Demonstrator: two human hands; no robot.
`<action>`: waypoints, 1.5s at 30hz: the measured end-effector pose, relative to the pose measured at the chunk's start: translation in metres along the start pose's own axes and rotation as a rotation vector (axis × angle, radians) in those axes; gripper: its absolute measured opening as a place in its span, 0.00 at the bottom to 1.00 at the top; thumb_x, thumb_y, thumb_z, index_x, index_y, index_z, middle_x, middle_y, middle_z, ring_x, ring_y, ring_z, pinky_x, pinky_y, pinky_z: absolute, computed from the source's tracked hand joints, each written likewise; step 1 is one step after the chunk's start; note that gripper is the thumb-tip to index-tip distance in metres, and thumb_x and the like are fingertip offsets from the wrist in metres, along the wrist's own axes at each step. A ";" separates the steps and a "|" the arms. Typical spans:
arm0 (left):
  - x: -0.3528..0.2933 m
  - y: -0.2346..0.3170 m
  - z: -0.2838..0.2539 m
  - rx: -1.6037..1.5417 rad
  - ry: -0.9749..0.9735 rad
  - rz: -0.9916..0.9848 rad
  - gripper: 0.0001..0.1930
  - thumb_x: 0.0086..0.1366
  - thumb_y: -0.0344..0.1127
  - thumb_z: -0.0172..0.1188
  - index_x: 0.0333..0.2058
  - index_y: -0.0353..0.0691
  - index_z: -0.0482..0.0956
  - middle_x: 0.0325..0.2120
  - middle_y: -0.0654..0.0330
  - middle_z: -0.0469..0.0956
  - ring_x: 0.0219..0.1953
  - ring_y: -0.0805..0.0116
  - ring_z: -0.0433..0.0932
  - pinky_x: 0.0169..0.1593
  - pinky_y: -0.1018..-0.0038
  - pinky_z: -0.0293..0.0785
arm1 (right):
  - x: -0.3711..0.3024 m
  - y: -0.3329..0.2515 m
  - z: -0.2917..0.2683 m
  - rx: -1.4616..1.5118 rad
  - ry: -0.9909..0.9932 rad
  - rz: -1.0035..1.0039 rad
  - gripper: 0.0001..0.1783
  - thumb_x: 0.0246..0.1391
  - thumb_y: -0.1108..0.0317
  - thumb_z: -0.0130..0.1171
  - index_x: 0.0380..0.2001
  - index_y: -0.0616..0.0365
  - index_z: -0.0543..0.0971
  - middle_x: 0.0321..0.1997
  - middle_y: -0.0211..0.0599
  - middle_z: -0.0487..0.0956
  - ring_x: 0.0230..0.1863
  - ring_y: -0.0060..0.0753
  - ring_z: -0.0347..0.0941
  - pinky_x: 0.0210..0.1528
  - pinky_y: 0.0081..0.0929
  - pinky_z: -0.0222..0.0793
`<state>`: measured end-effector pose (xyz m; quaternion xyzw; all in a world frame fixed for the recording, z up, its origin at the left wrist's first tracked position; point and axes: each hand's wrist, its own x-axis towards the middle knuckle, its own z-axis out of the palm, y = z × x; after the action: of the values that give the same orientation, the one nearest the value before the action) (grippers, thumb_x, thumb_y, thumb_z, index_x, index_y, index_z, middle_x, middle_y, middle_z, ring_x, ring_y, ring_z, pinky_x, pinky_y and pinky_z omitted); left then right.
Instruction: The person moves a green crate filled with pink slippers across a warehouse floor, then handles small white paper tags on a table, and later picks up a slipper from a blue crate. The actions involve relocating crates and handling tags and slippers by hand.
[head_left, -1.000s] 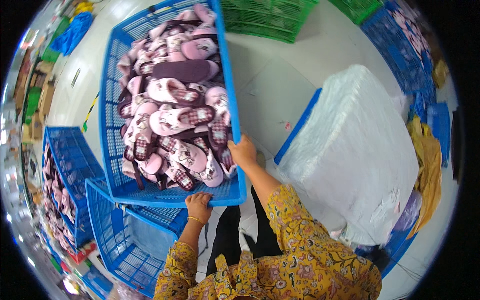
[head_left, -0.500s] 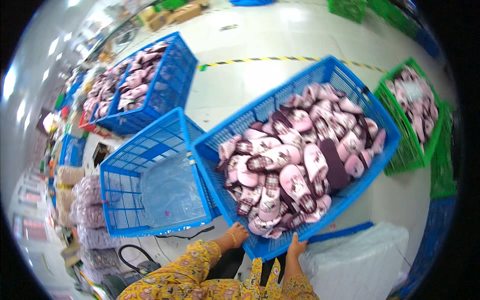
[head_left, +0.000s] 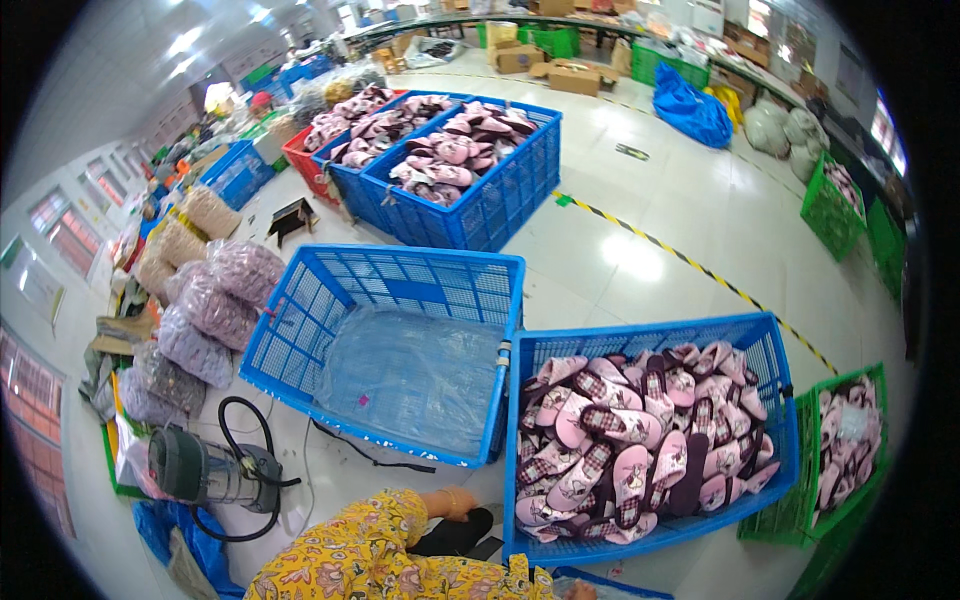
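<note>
Left hand (head_left: 458, 503), right hand (head_left: 580, 591): I can't tell if they're curled or spread. The full basket (head_left: 640, 331) lies ahead and right, near both, its long side going left to right.

Canister vacuum (head_left: 195, 470) near stuffed bags (head_left: 213, 306); striped floor tape (head_left: 690, 260); blue sack (head_left: 690, 112); cardboard box (head_left: 573, 78).
</note>
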<state>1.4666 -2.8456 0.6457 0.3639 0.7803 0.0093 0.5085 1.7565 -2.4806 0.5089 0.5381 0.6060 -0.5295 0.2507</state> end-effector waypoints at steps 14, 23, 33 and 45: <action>-0.127 -0.066 0.019 -0.318 0.003 -0.384 0.19 0.55 0.43 0.54 0.44 0.41 0.73 0.41 0.50 0.75 0.45 0.51 0.72 0.45 0.57 0.69 | 0.014 -0.133 -0.005 -0.418 -0.102 -0.290 0.21 0.40 0.53 0.61 0.34 0.55 0.72 0.28 0.39 0.73 0.31 0.36 0.69 0.28 0.36 0.65; -0.106 -0.054 0.031 -0.493 0.094 -0.343 0.22 0.57 0.45 0.53 0.48 0.41 0.70 0.44 0.49 0.73 0.47 0.51 0.70 0.49 0.60 0.66 | 0.057 -0.138 -0.003 -0.577 -0.168 -0.408 0.24 0.37 0.52 0.61 0.37 0.55 0.74 0.33 0.42 0.75 0.37 0.40 0.71 0.34 0.39 0.68; -0.098 -0.041 0.027 -0.543 0.135 -0.384 0.22 0.56 0.46 0.53 0.46 0.41 0.71 0.45 0.51 0.73 0.48 0.52 0.70 0.50 0.62 0.66 | 0.051 -0.146 -0.019 -0.373 -0.202 -0.256 0.21 0.37 0.55 0.61 0.34 0.56 0.73 0.31 0.41 0.75 0.34 0.39 0.71 0.32 0.38 0.67; -0.100 -0.034 0.033 -0.557 0.181 -0.417 0.21 0.56 0.45 0.54 0.45 0.41 0.72 0.41 0.52 0.75 0.45 0.53 0.72 0.48 0.63 0.67 | 0.052 -0.148 -0.015 -0.308 -0.236 -0.246 0.18 0.38 0.57 0.60 0.30 0.57 0.73 0.28 0.41 0.74 0.31 0.38 0.70 0.30 0.36 0.67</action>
<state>1.4955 -2.9402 0.6951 0.0417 0.8472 0.1498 0.5080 1.6094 -2.4267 0.5235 0.3499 0.7071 -0.5167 0.3324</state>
